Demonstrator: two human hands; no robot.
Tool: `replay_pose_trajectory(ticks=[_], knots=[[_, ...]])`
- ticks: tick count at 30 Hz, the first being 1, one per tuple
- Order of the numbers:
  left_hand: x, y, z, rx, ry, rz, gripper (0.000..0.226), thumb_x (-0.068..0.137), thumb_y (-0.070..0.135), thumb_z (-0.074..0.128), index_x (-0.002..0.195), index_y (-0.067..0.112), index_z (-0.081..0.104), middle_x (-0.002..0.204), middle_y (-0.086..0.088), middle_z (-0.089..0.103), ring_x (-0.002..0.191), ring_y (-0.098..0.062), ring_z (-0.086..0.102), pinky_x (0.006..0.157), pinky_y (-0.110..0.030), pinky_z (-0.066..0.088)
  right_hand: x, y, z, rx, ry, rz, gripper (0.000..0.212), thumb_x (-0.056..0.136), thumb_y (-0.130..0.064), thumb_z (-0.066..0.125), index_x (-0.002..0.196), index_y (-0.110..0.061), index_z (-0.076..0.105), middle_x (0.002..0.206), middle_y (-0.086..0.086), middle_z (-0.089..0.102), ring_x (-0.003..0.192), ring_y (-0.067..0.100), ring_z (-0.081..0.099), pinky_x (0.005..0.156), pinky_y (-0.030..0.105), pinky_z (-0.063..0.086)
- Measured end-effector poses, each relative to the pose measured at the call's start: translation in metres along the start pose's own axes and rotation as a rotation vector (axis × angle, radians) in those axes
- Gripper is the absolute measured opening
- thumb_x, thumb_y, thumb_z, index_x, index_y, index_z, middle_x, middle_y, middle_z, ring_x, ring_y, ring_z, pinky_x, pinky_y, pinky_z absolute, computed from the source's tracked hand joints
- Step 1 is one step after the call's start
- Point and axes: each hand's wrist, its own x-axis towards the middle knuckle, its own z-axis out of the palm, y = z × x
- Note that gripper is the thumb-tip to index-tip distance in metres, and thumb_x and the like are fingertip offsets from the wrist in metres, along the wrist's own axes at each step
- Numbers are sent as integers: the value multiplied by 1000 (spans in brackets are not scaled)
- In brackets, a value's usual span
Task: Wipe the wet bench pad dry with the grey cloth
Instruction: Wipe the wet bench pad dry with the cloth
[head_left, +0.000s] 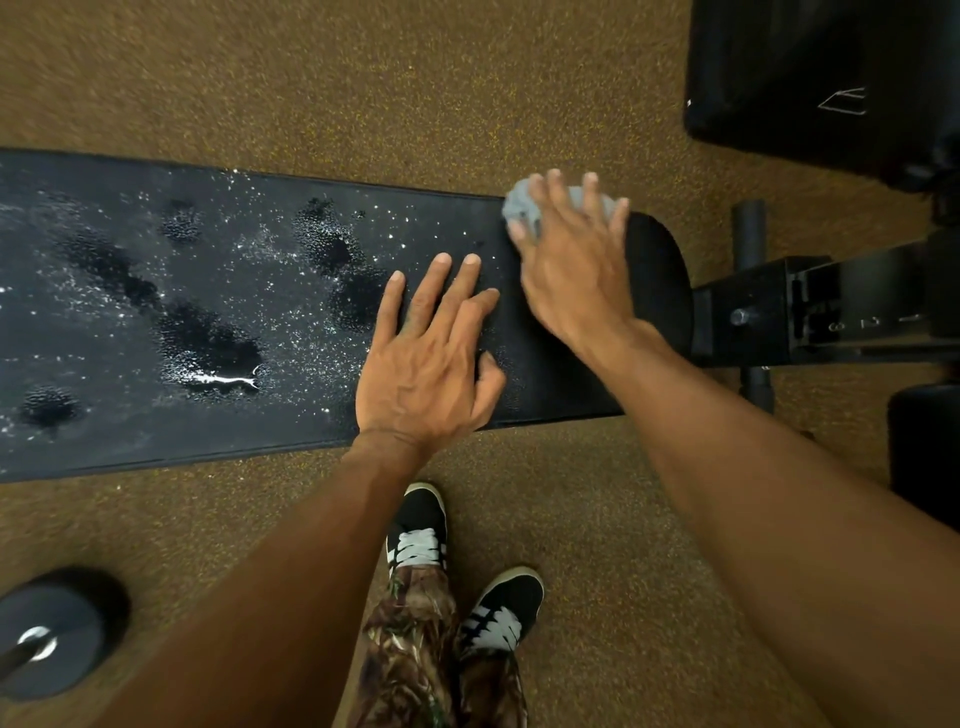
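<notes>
Head view looks straight down on the bench pad (156, 312), a long black cushion lying across the frame over a brown speckled floor. Its textured skin is beaded with droplets, and several dark puddles (208, 343) sit along the left and middle. The narrow right end looks mostly dry. I judge the pad firm and heavy enough to stay put under pressure, but slick where water stands, so a palm there could skid.

The grey cloth (519, 202) sits bunched at the pad's far edge near that right end, well apart from the big puddles. It looks soft, light and absorbent. It probably handles best with a flat palm pressing on top of the wad and dragging it along the pad.

The right hand (571, 265) lies over the cloth with fingers splayed wide and fairly straight, pressing it down rather than clenching it. The hand is blurred, so I cannot tell whether the thumb hooks under the fabric.

The left hand (431, 353) rests flat on the pad just beside the right, fingers spread and empty, bracing near the edge of the droplet field.
</notes>
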Motion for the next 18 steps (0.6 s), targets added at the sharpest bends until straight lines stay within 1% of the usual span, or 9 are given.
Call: replay_pose_trajectory(ticks=[2, 4, 5, 7, 10, 11, 14, 16, 18], knots=[[0, 0, 0, -4, 6, 3, 59, 87, 36, 47, 143, 16, 50, 163, -7, 37, 154, -27, 26, 125, -56, 18, -11, -5, 6, -15, -24, -194, 56, 106, -40, 29, 156, -16, 24, 165, 4, 21, 153, 32, 8, 122, 53, 2], [0, 0, 0, -13, 7, 5, 59, 88, 36, 48, 143, 16, 49, 163, -7, 38, 154, -27, 26, 124, -56, 19, -29, 11, 5, -34, -50, -285, 55, 106, -36, 34, 157, -18, 23, 165, 1, 18, 154, 27, 6, 124, 50, 3], [0, -1, 0, -16, 7, 4, 58, 88, 36, 48, 142, 17, 50, 163, -7, 38, 154, -27, 26, 124, -56, 19, -37, 21, 2, -32, -59, -276, 55, 106, -35, 35, 157, -18, 22, 166, 0, 16, 154, 24, 4, 124, 49, 3], [-1, -1, 0, -13, 3, 8, 57, 88, 37, 47, 142, 17, 51, 163, -7, 37, 154, -27, 26, 124, -56, 19, -39, 32, -3, -23, -59, -196, 54, 107, -37, 32, 157, -18, 21, 166, -1, 14, 154, 21, 2, 124, 47, 2], [-1, -1, 1, -14, 3, 11, 57, 90, 38, 47, 142, 17, 52, 163, -7, 37, 154, -27, 26, 124, -56, 19, -15, 14, -6, -12, -33, -46, 55, 108, -40, 25, 157, -18, 19, 166, 1, 14, 154, 26, 5, 122, 50, 1], [-1, -1, 1, -15, 5, 9, 57, 90, 38, 47, 142, 16, 52, 163, -7, 37, 154, -27, 26, 124, -56, 19, -6, 3, -5, -18, -33, -43, 54, 108, -41, 25, 157, -20, 19, 166, 0, 17, 153, 28, 7, 122, 52, 1], [0, -1, 1, -31, 17, 9, 57, 89, 37, 49, 141, 15, 51, 162, -8, 39, 154, -27, 26, 124, -56, 19, -2, -11, -1, -67, -48, -195, 53, 106, -42, 27, 157, -26, 22, 164, -3, 22, 153, 28, 12, 122, 56, 3], [-1, -1, 1, -39, 23, 12, 55, 89, 37, 50, 139, 15, 52, 161, -8, 39, 154, -27, 27, 124, -56, 19, -15, 7, -3, -100, -78, -272, 56, 104, -47, 21, 157, -28, 22, 165, -6, 20, 153, 24, 10, 122, 54, 4], [-1, -1, 0, -49, 18, 13, 53, 89, 37, 48, 138, 16, 54, 162, -8, 39, 154, -27, 27, 124, -56, 19, -27, 32, -11, -150, -95, -290, 60, 101, -50, 14, 157, -28, 22, 165, -8, 17, 154, 21, 8, 122, 54, 3]])
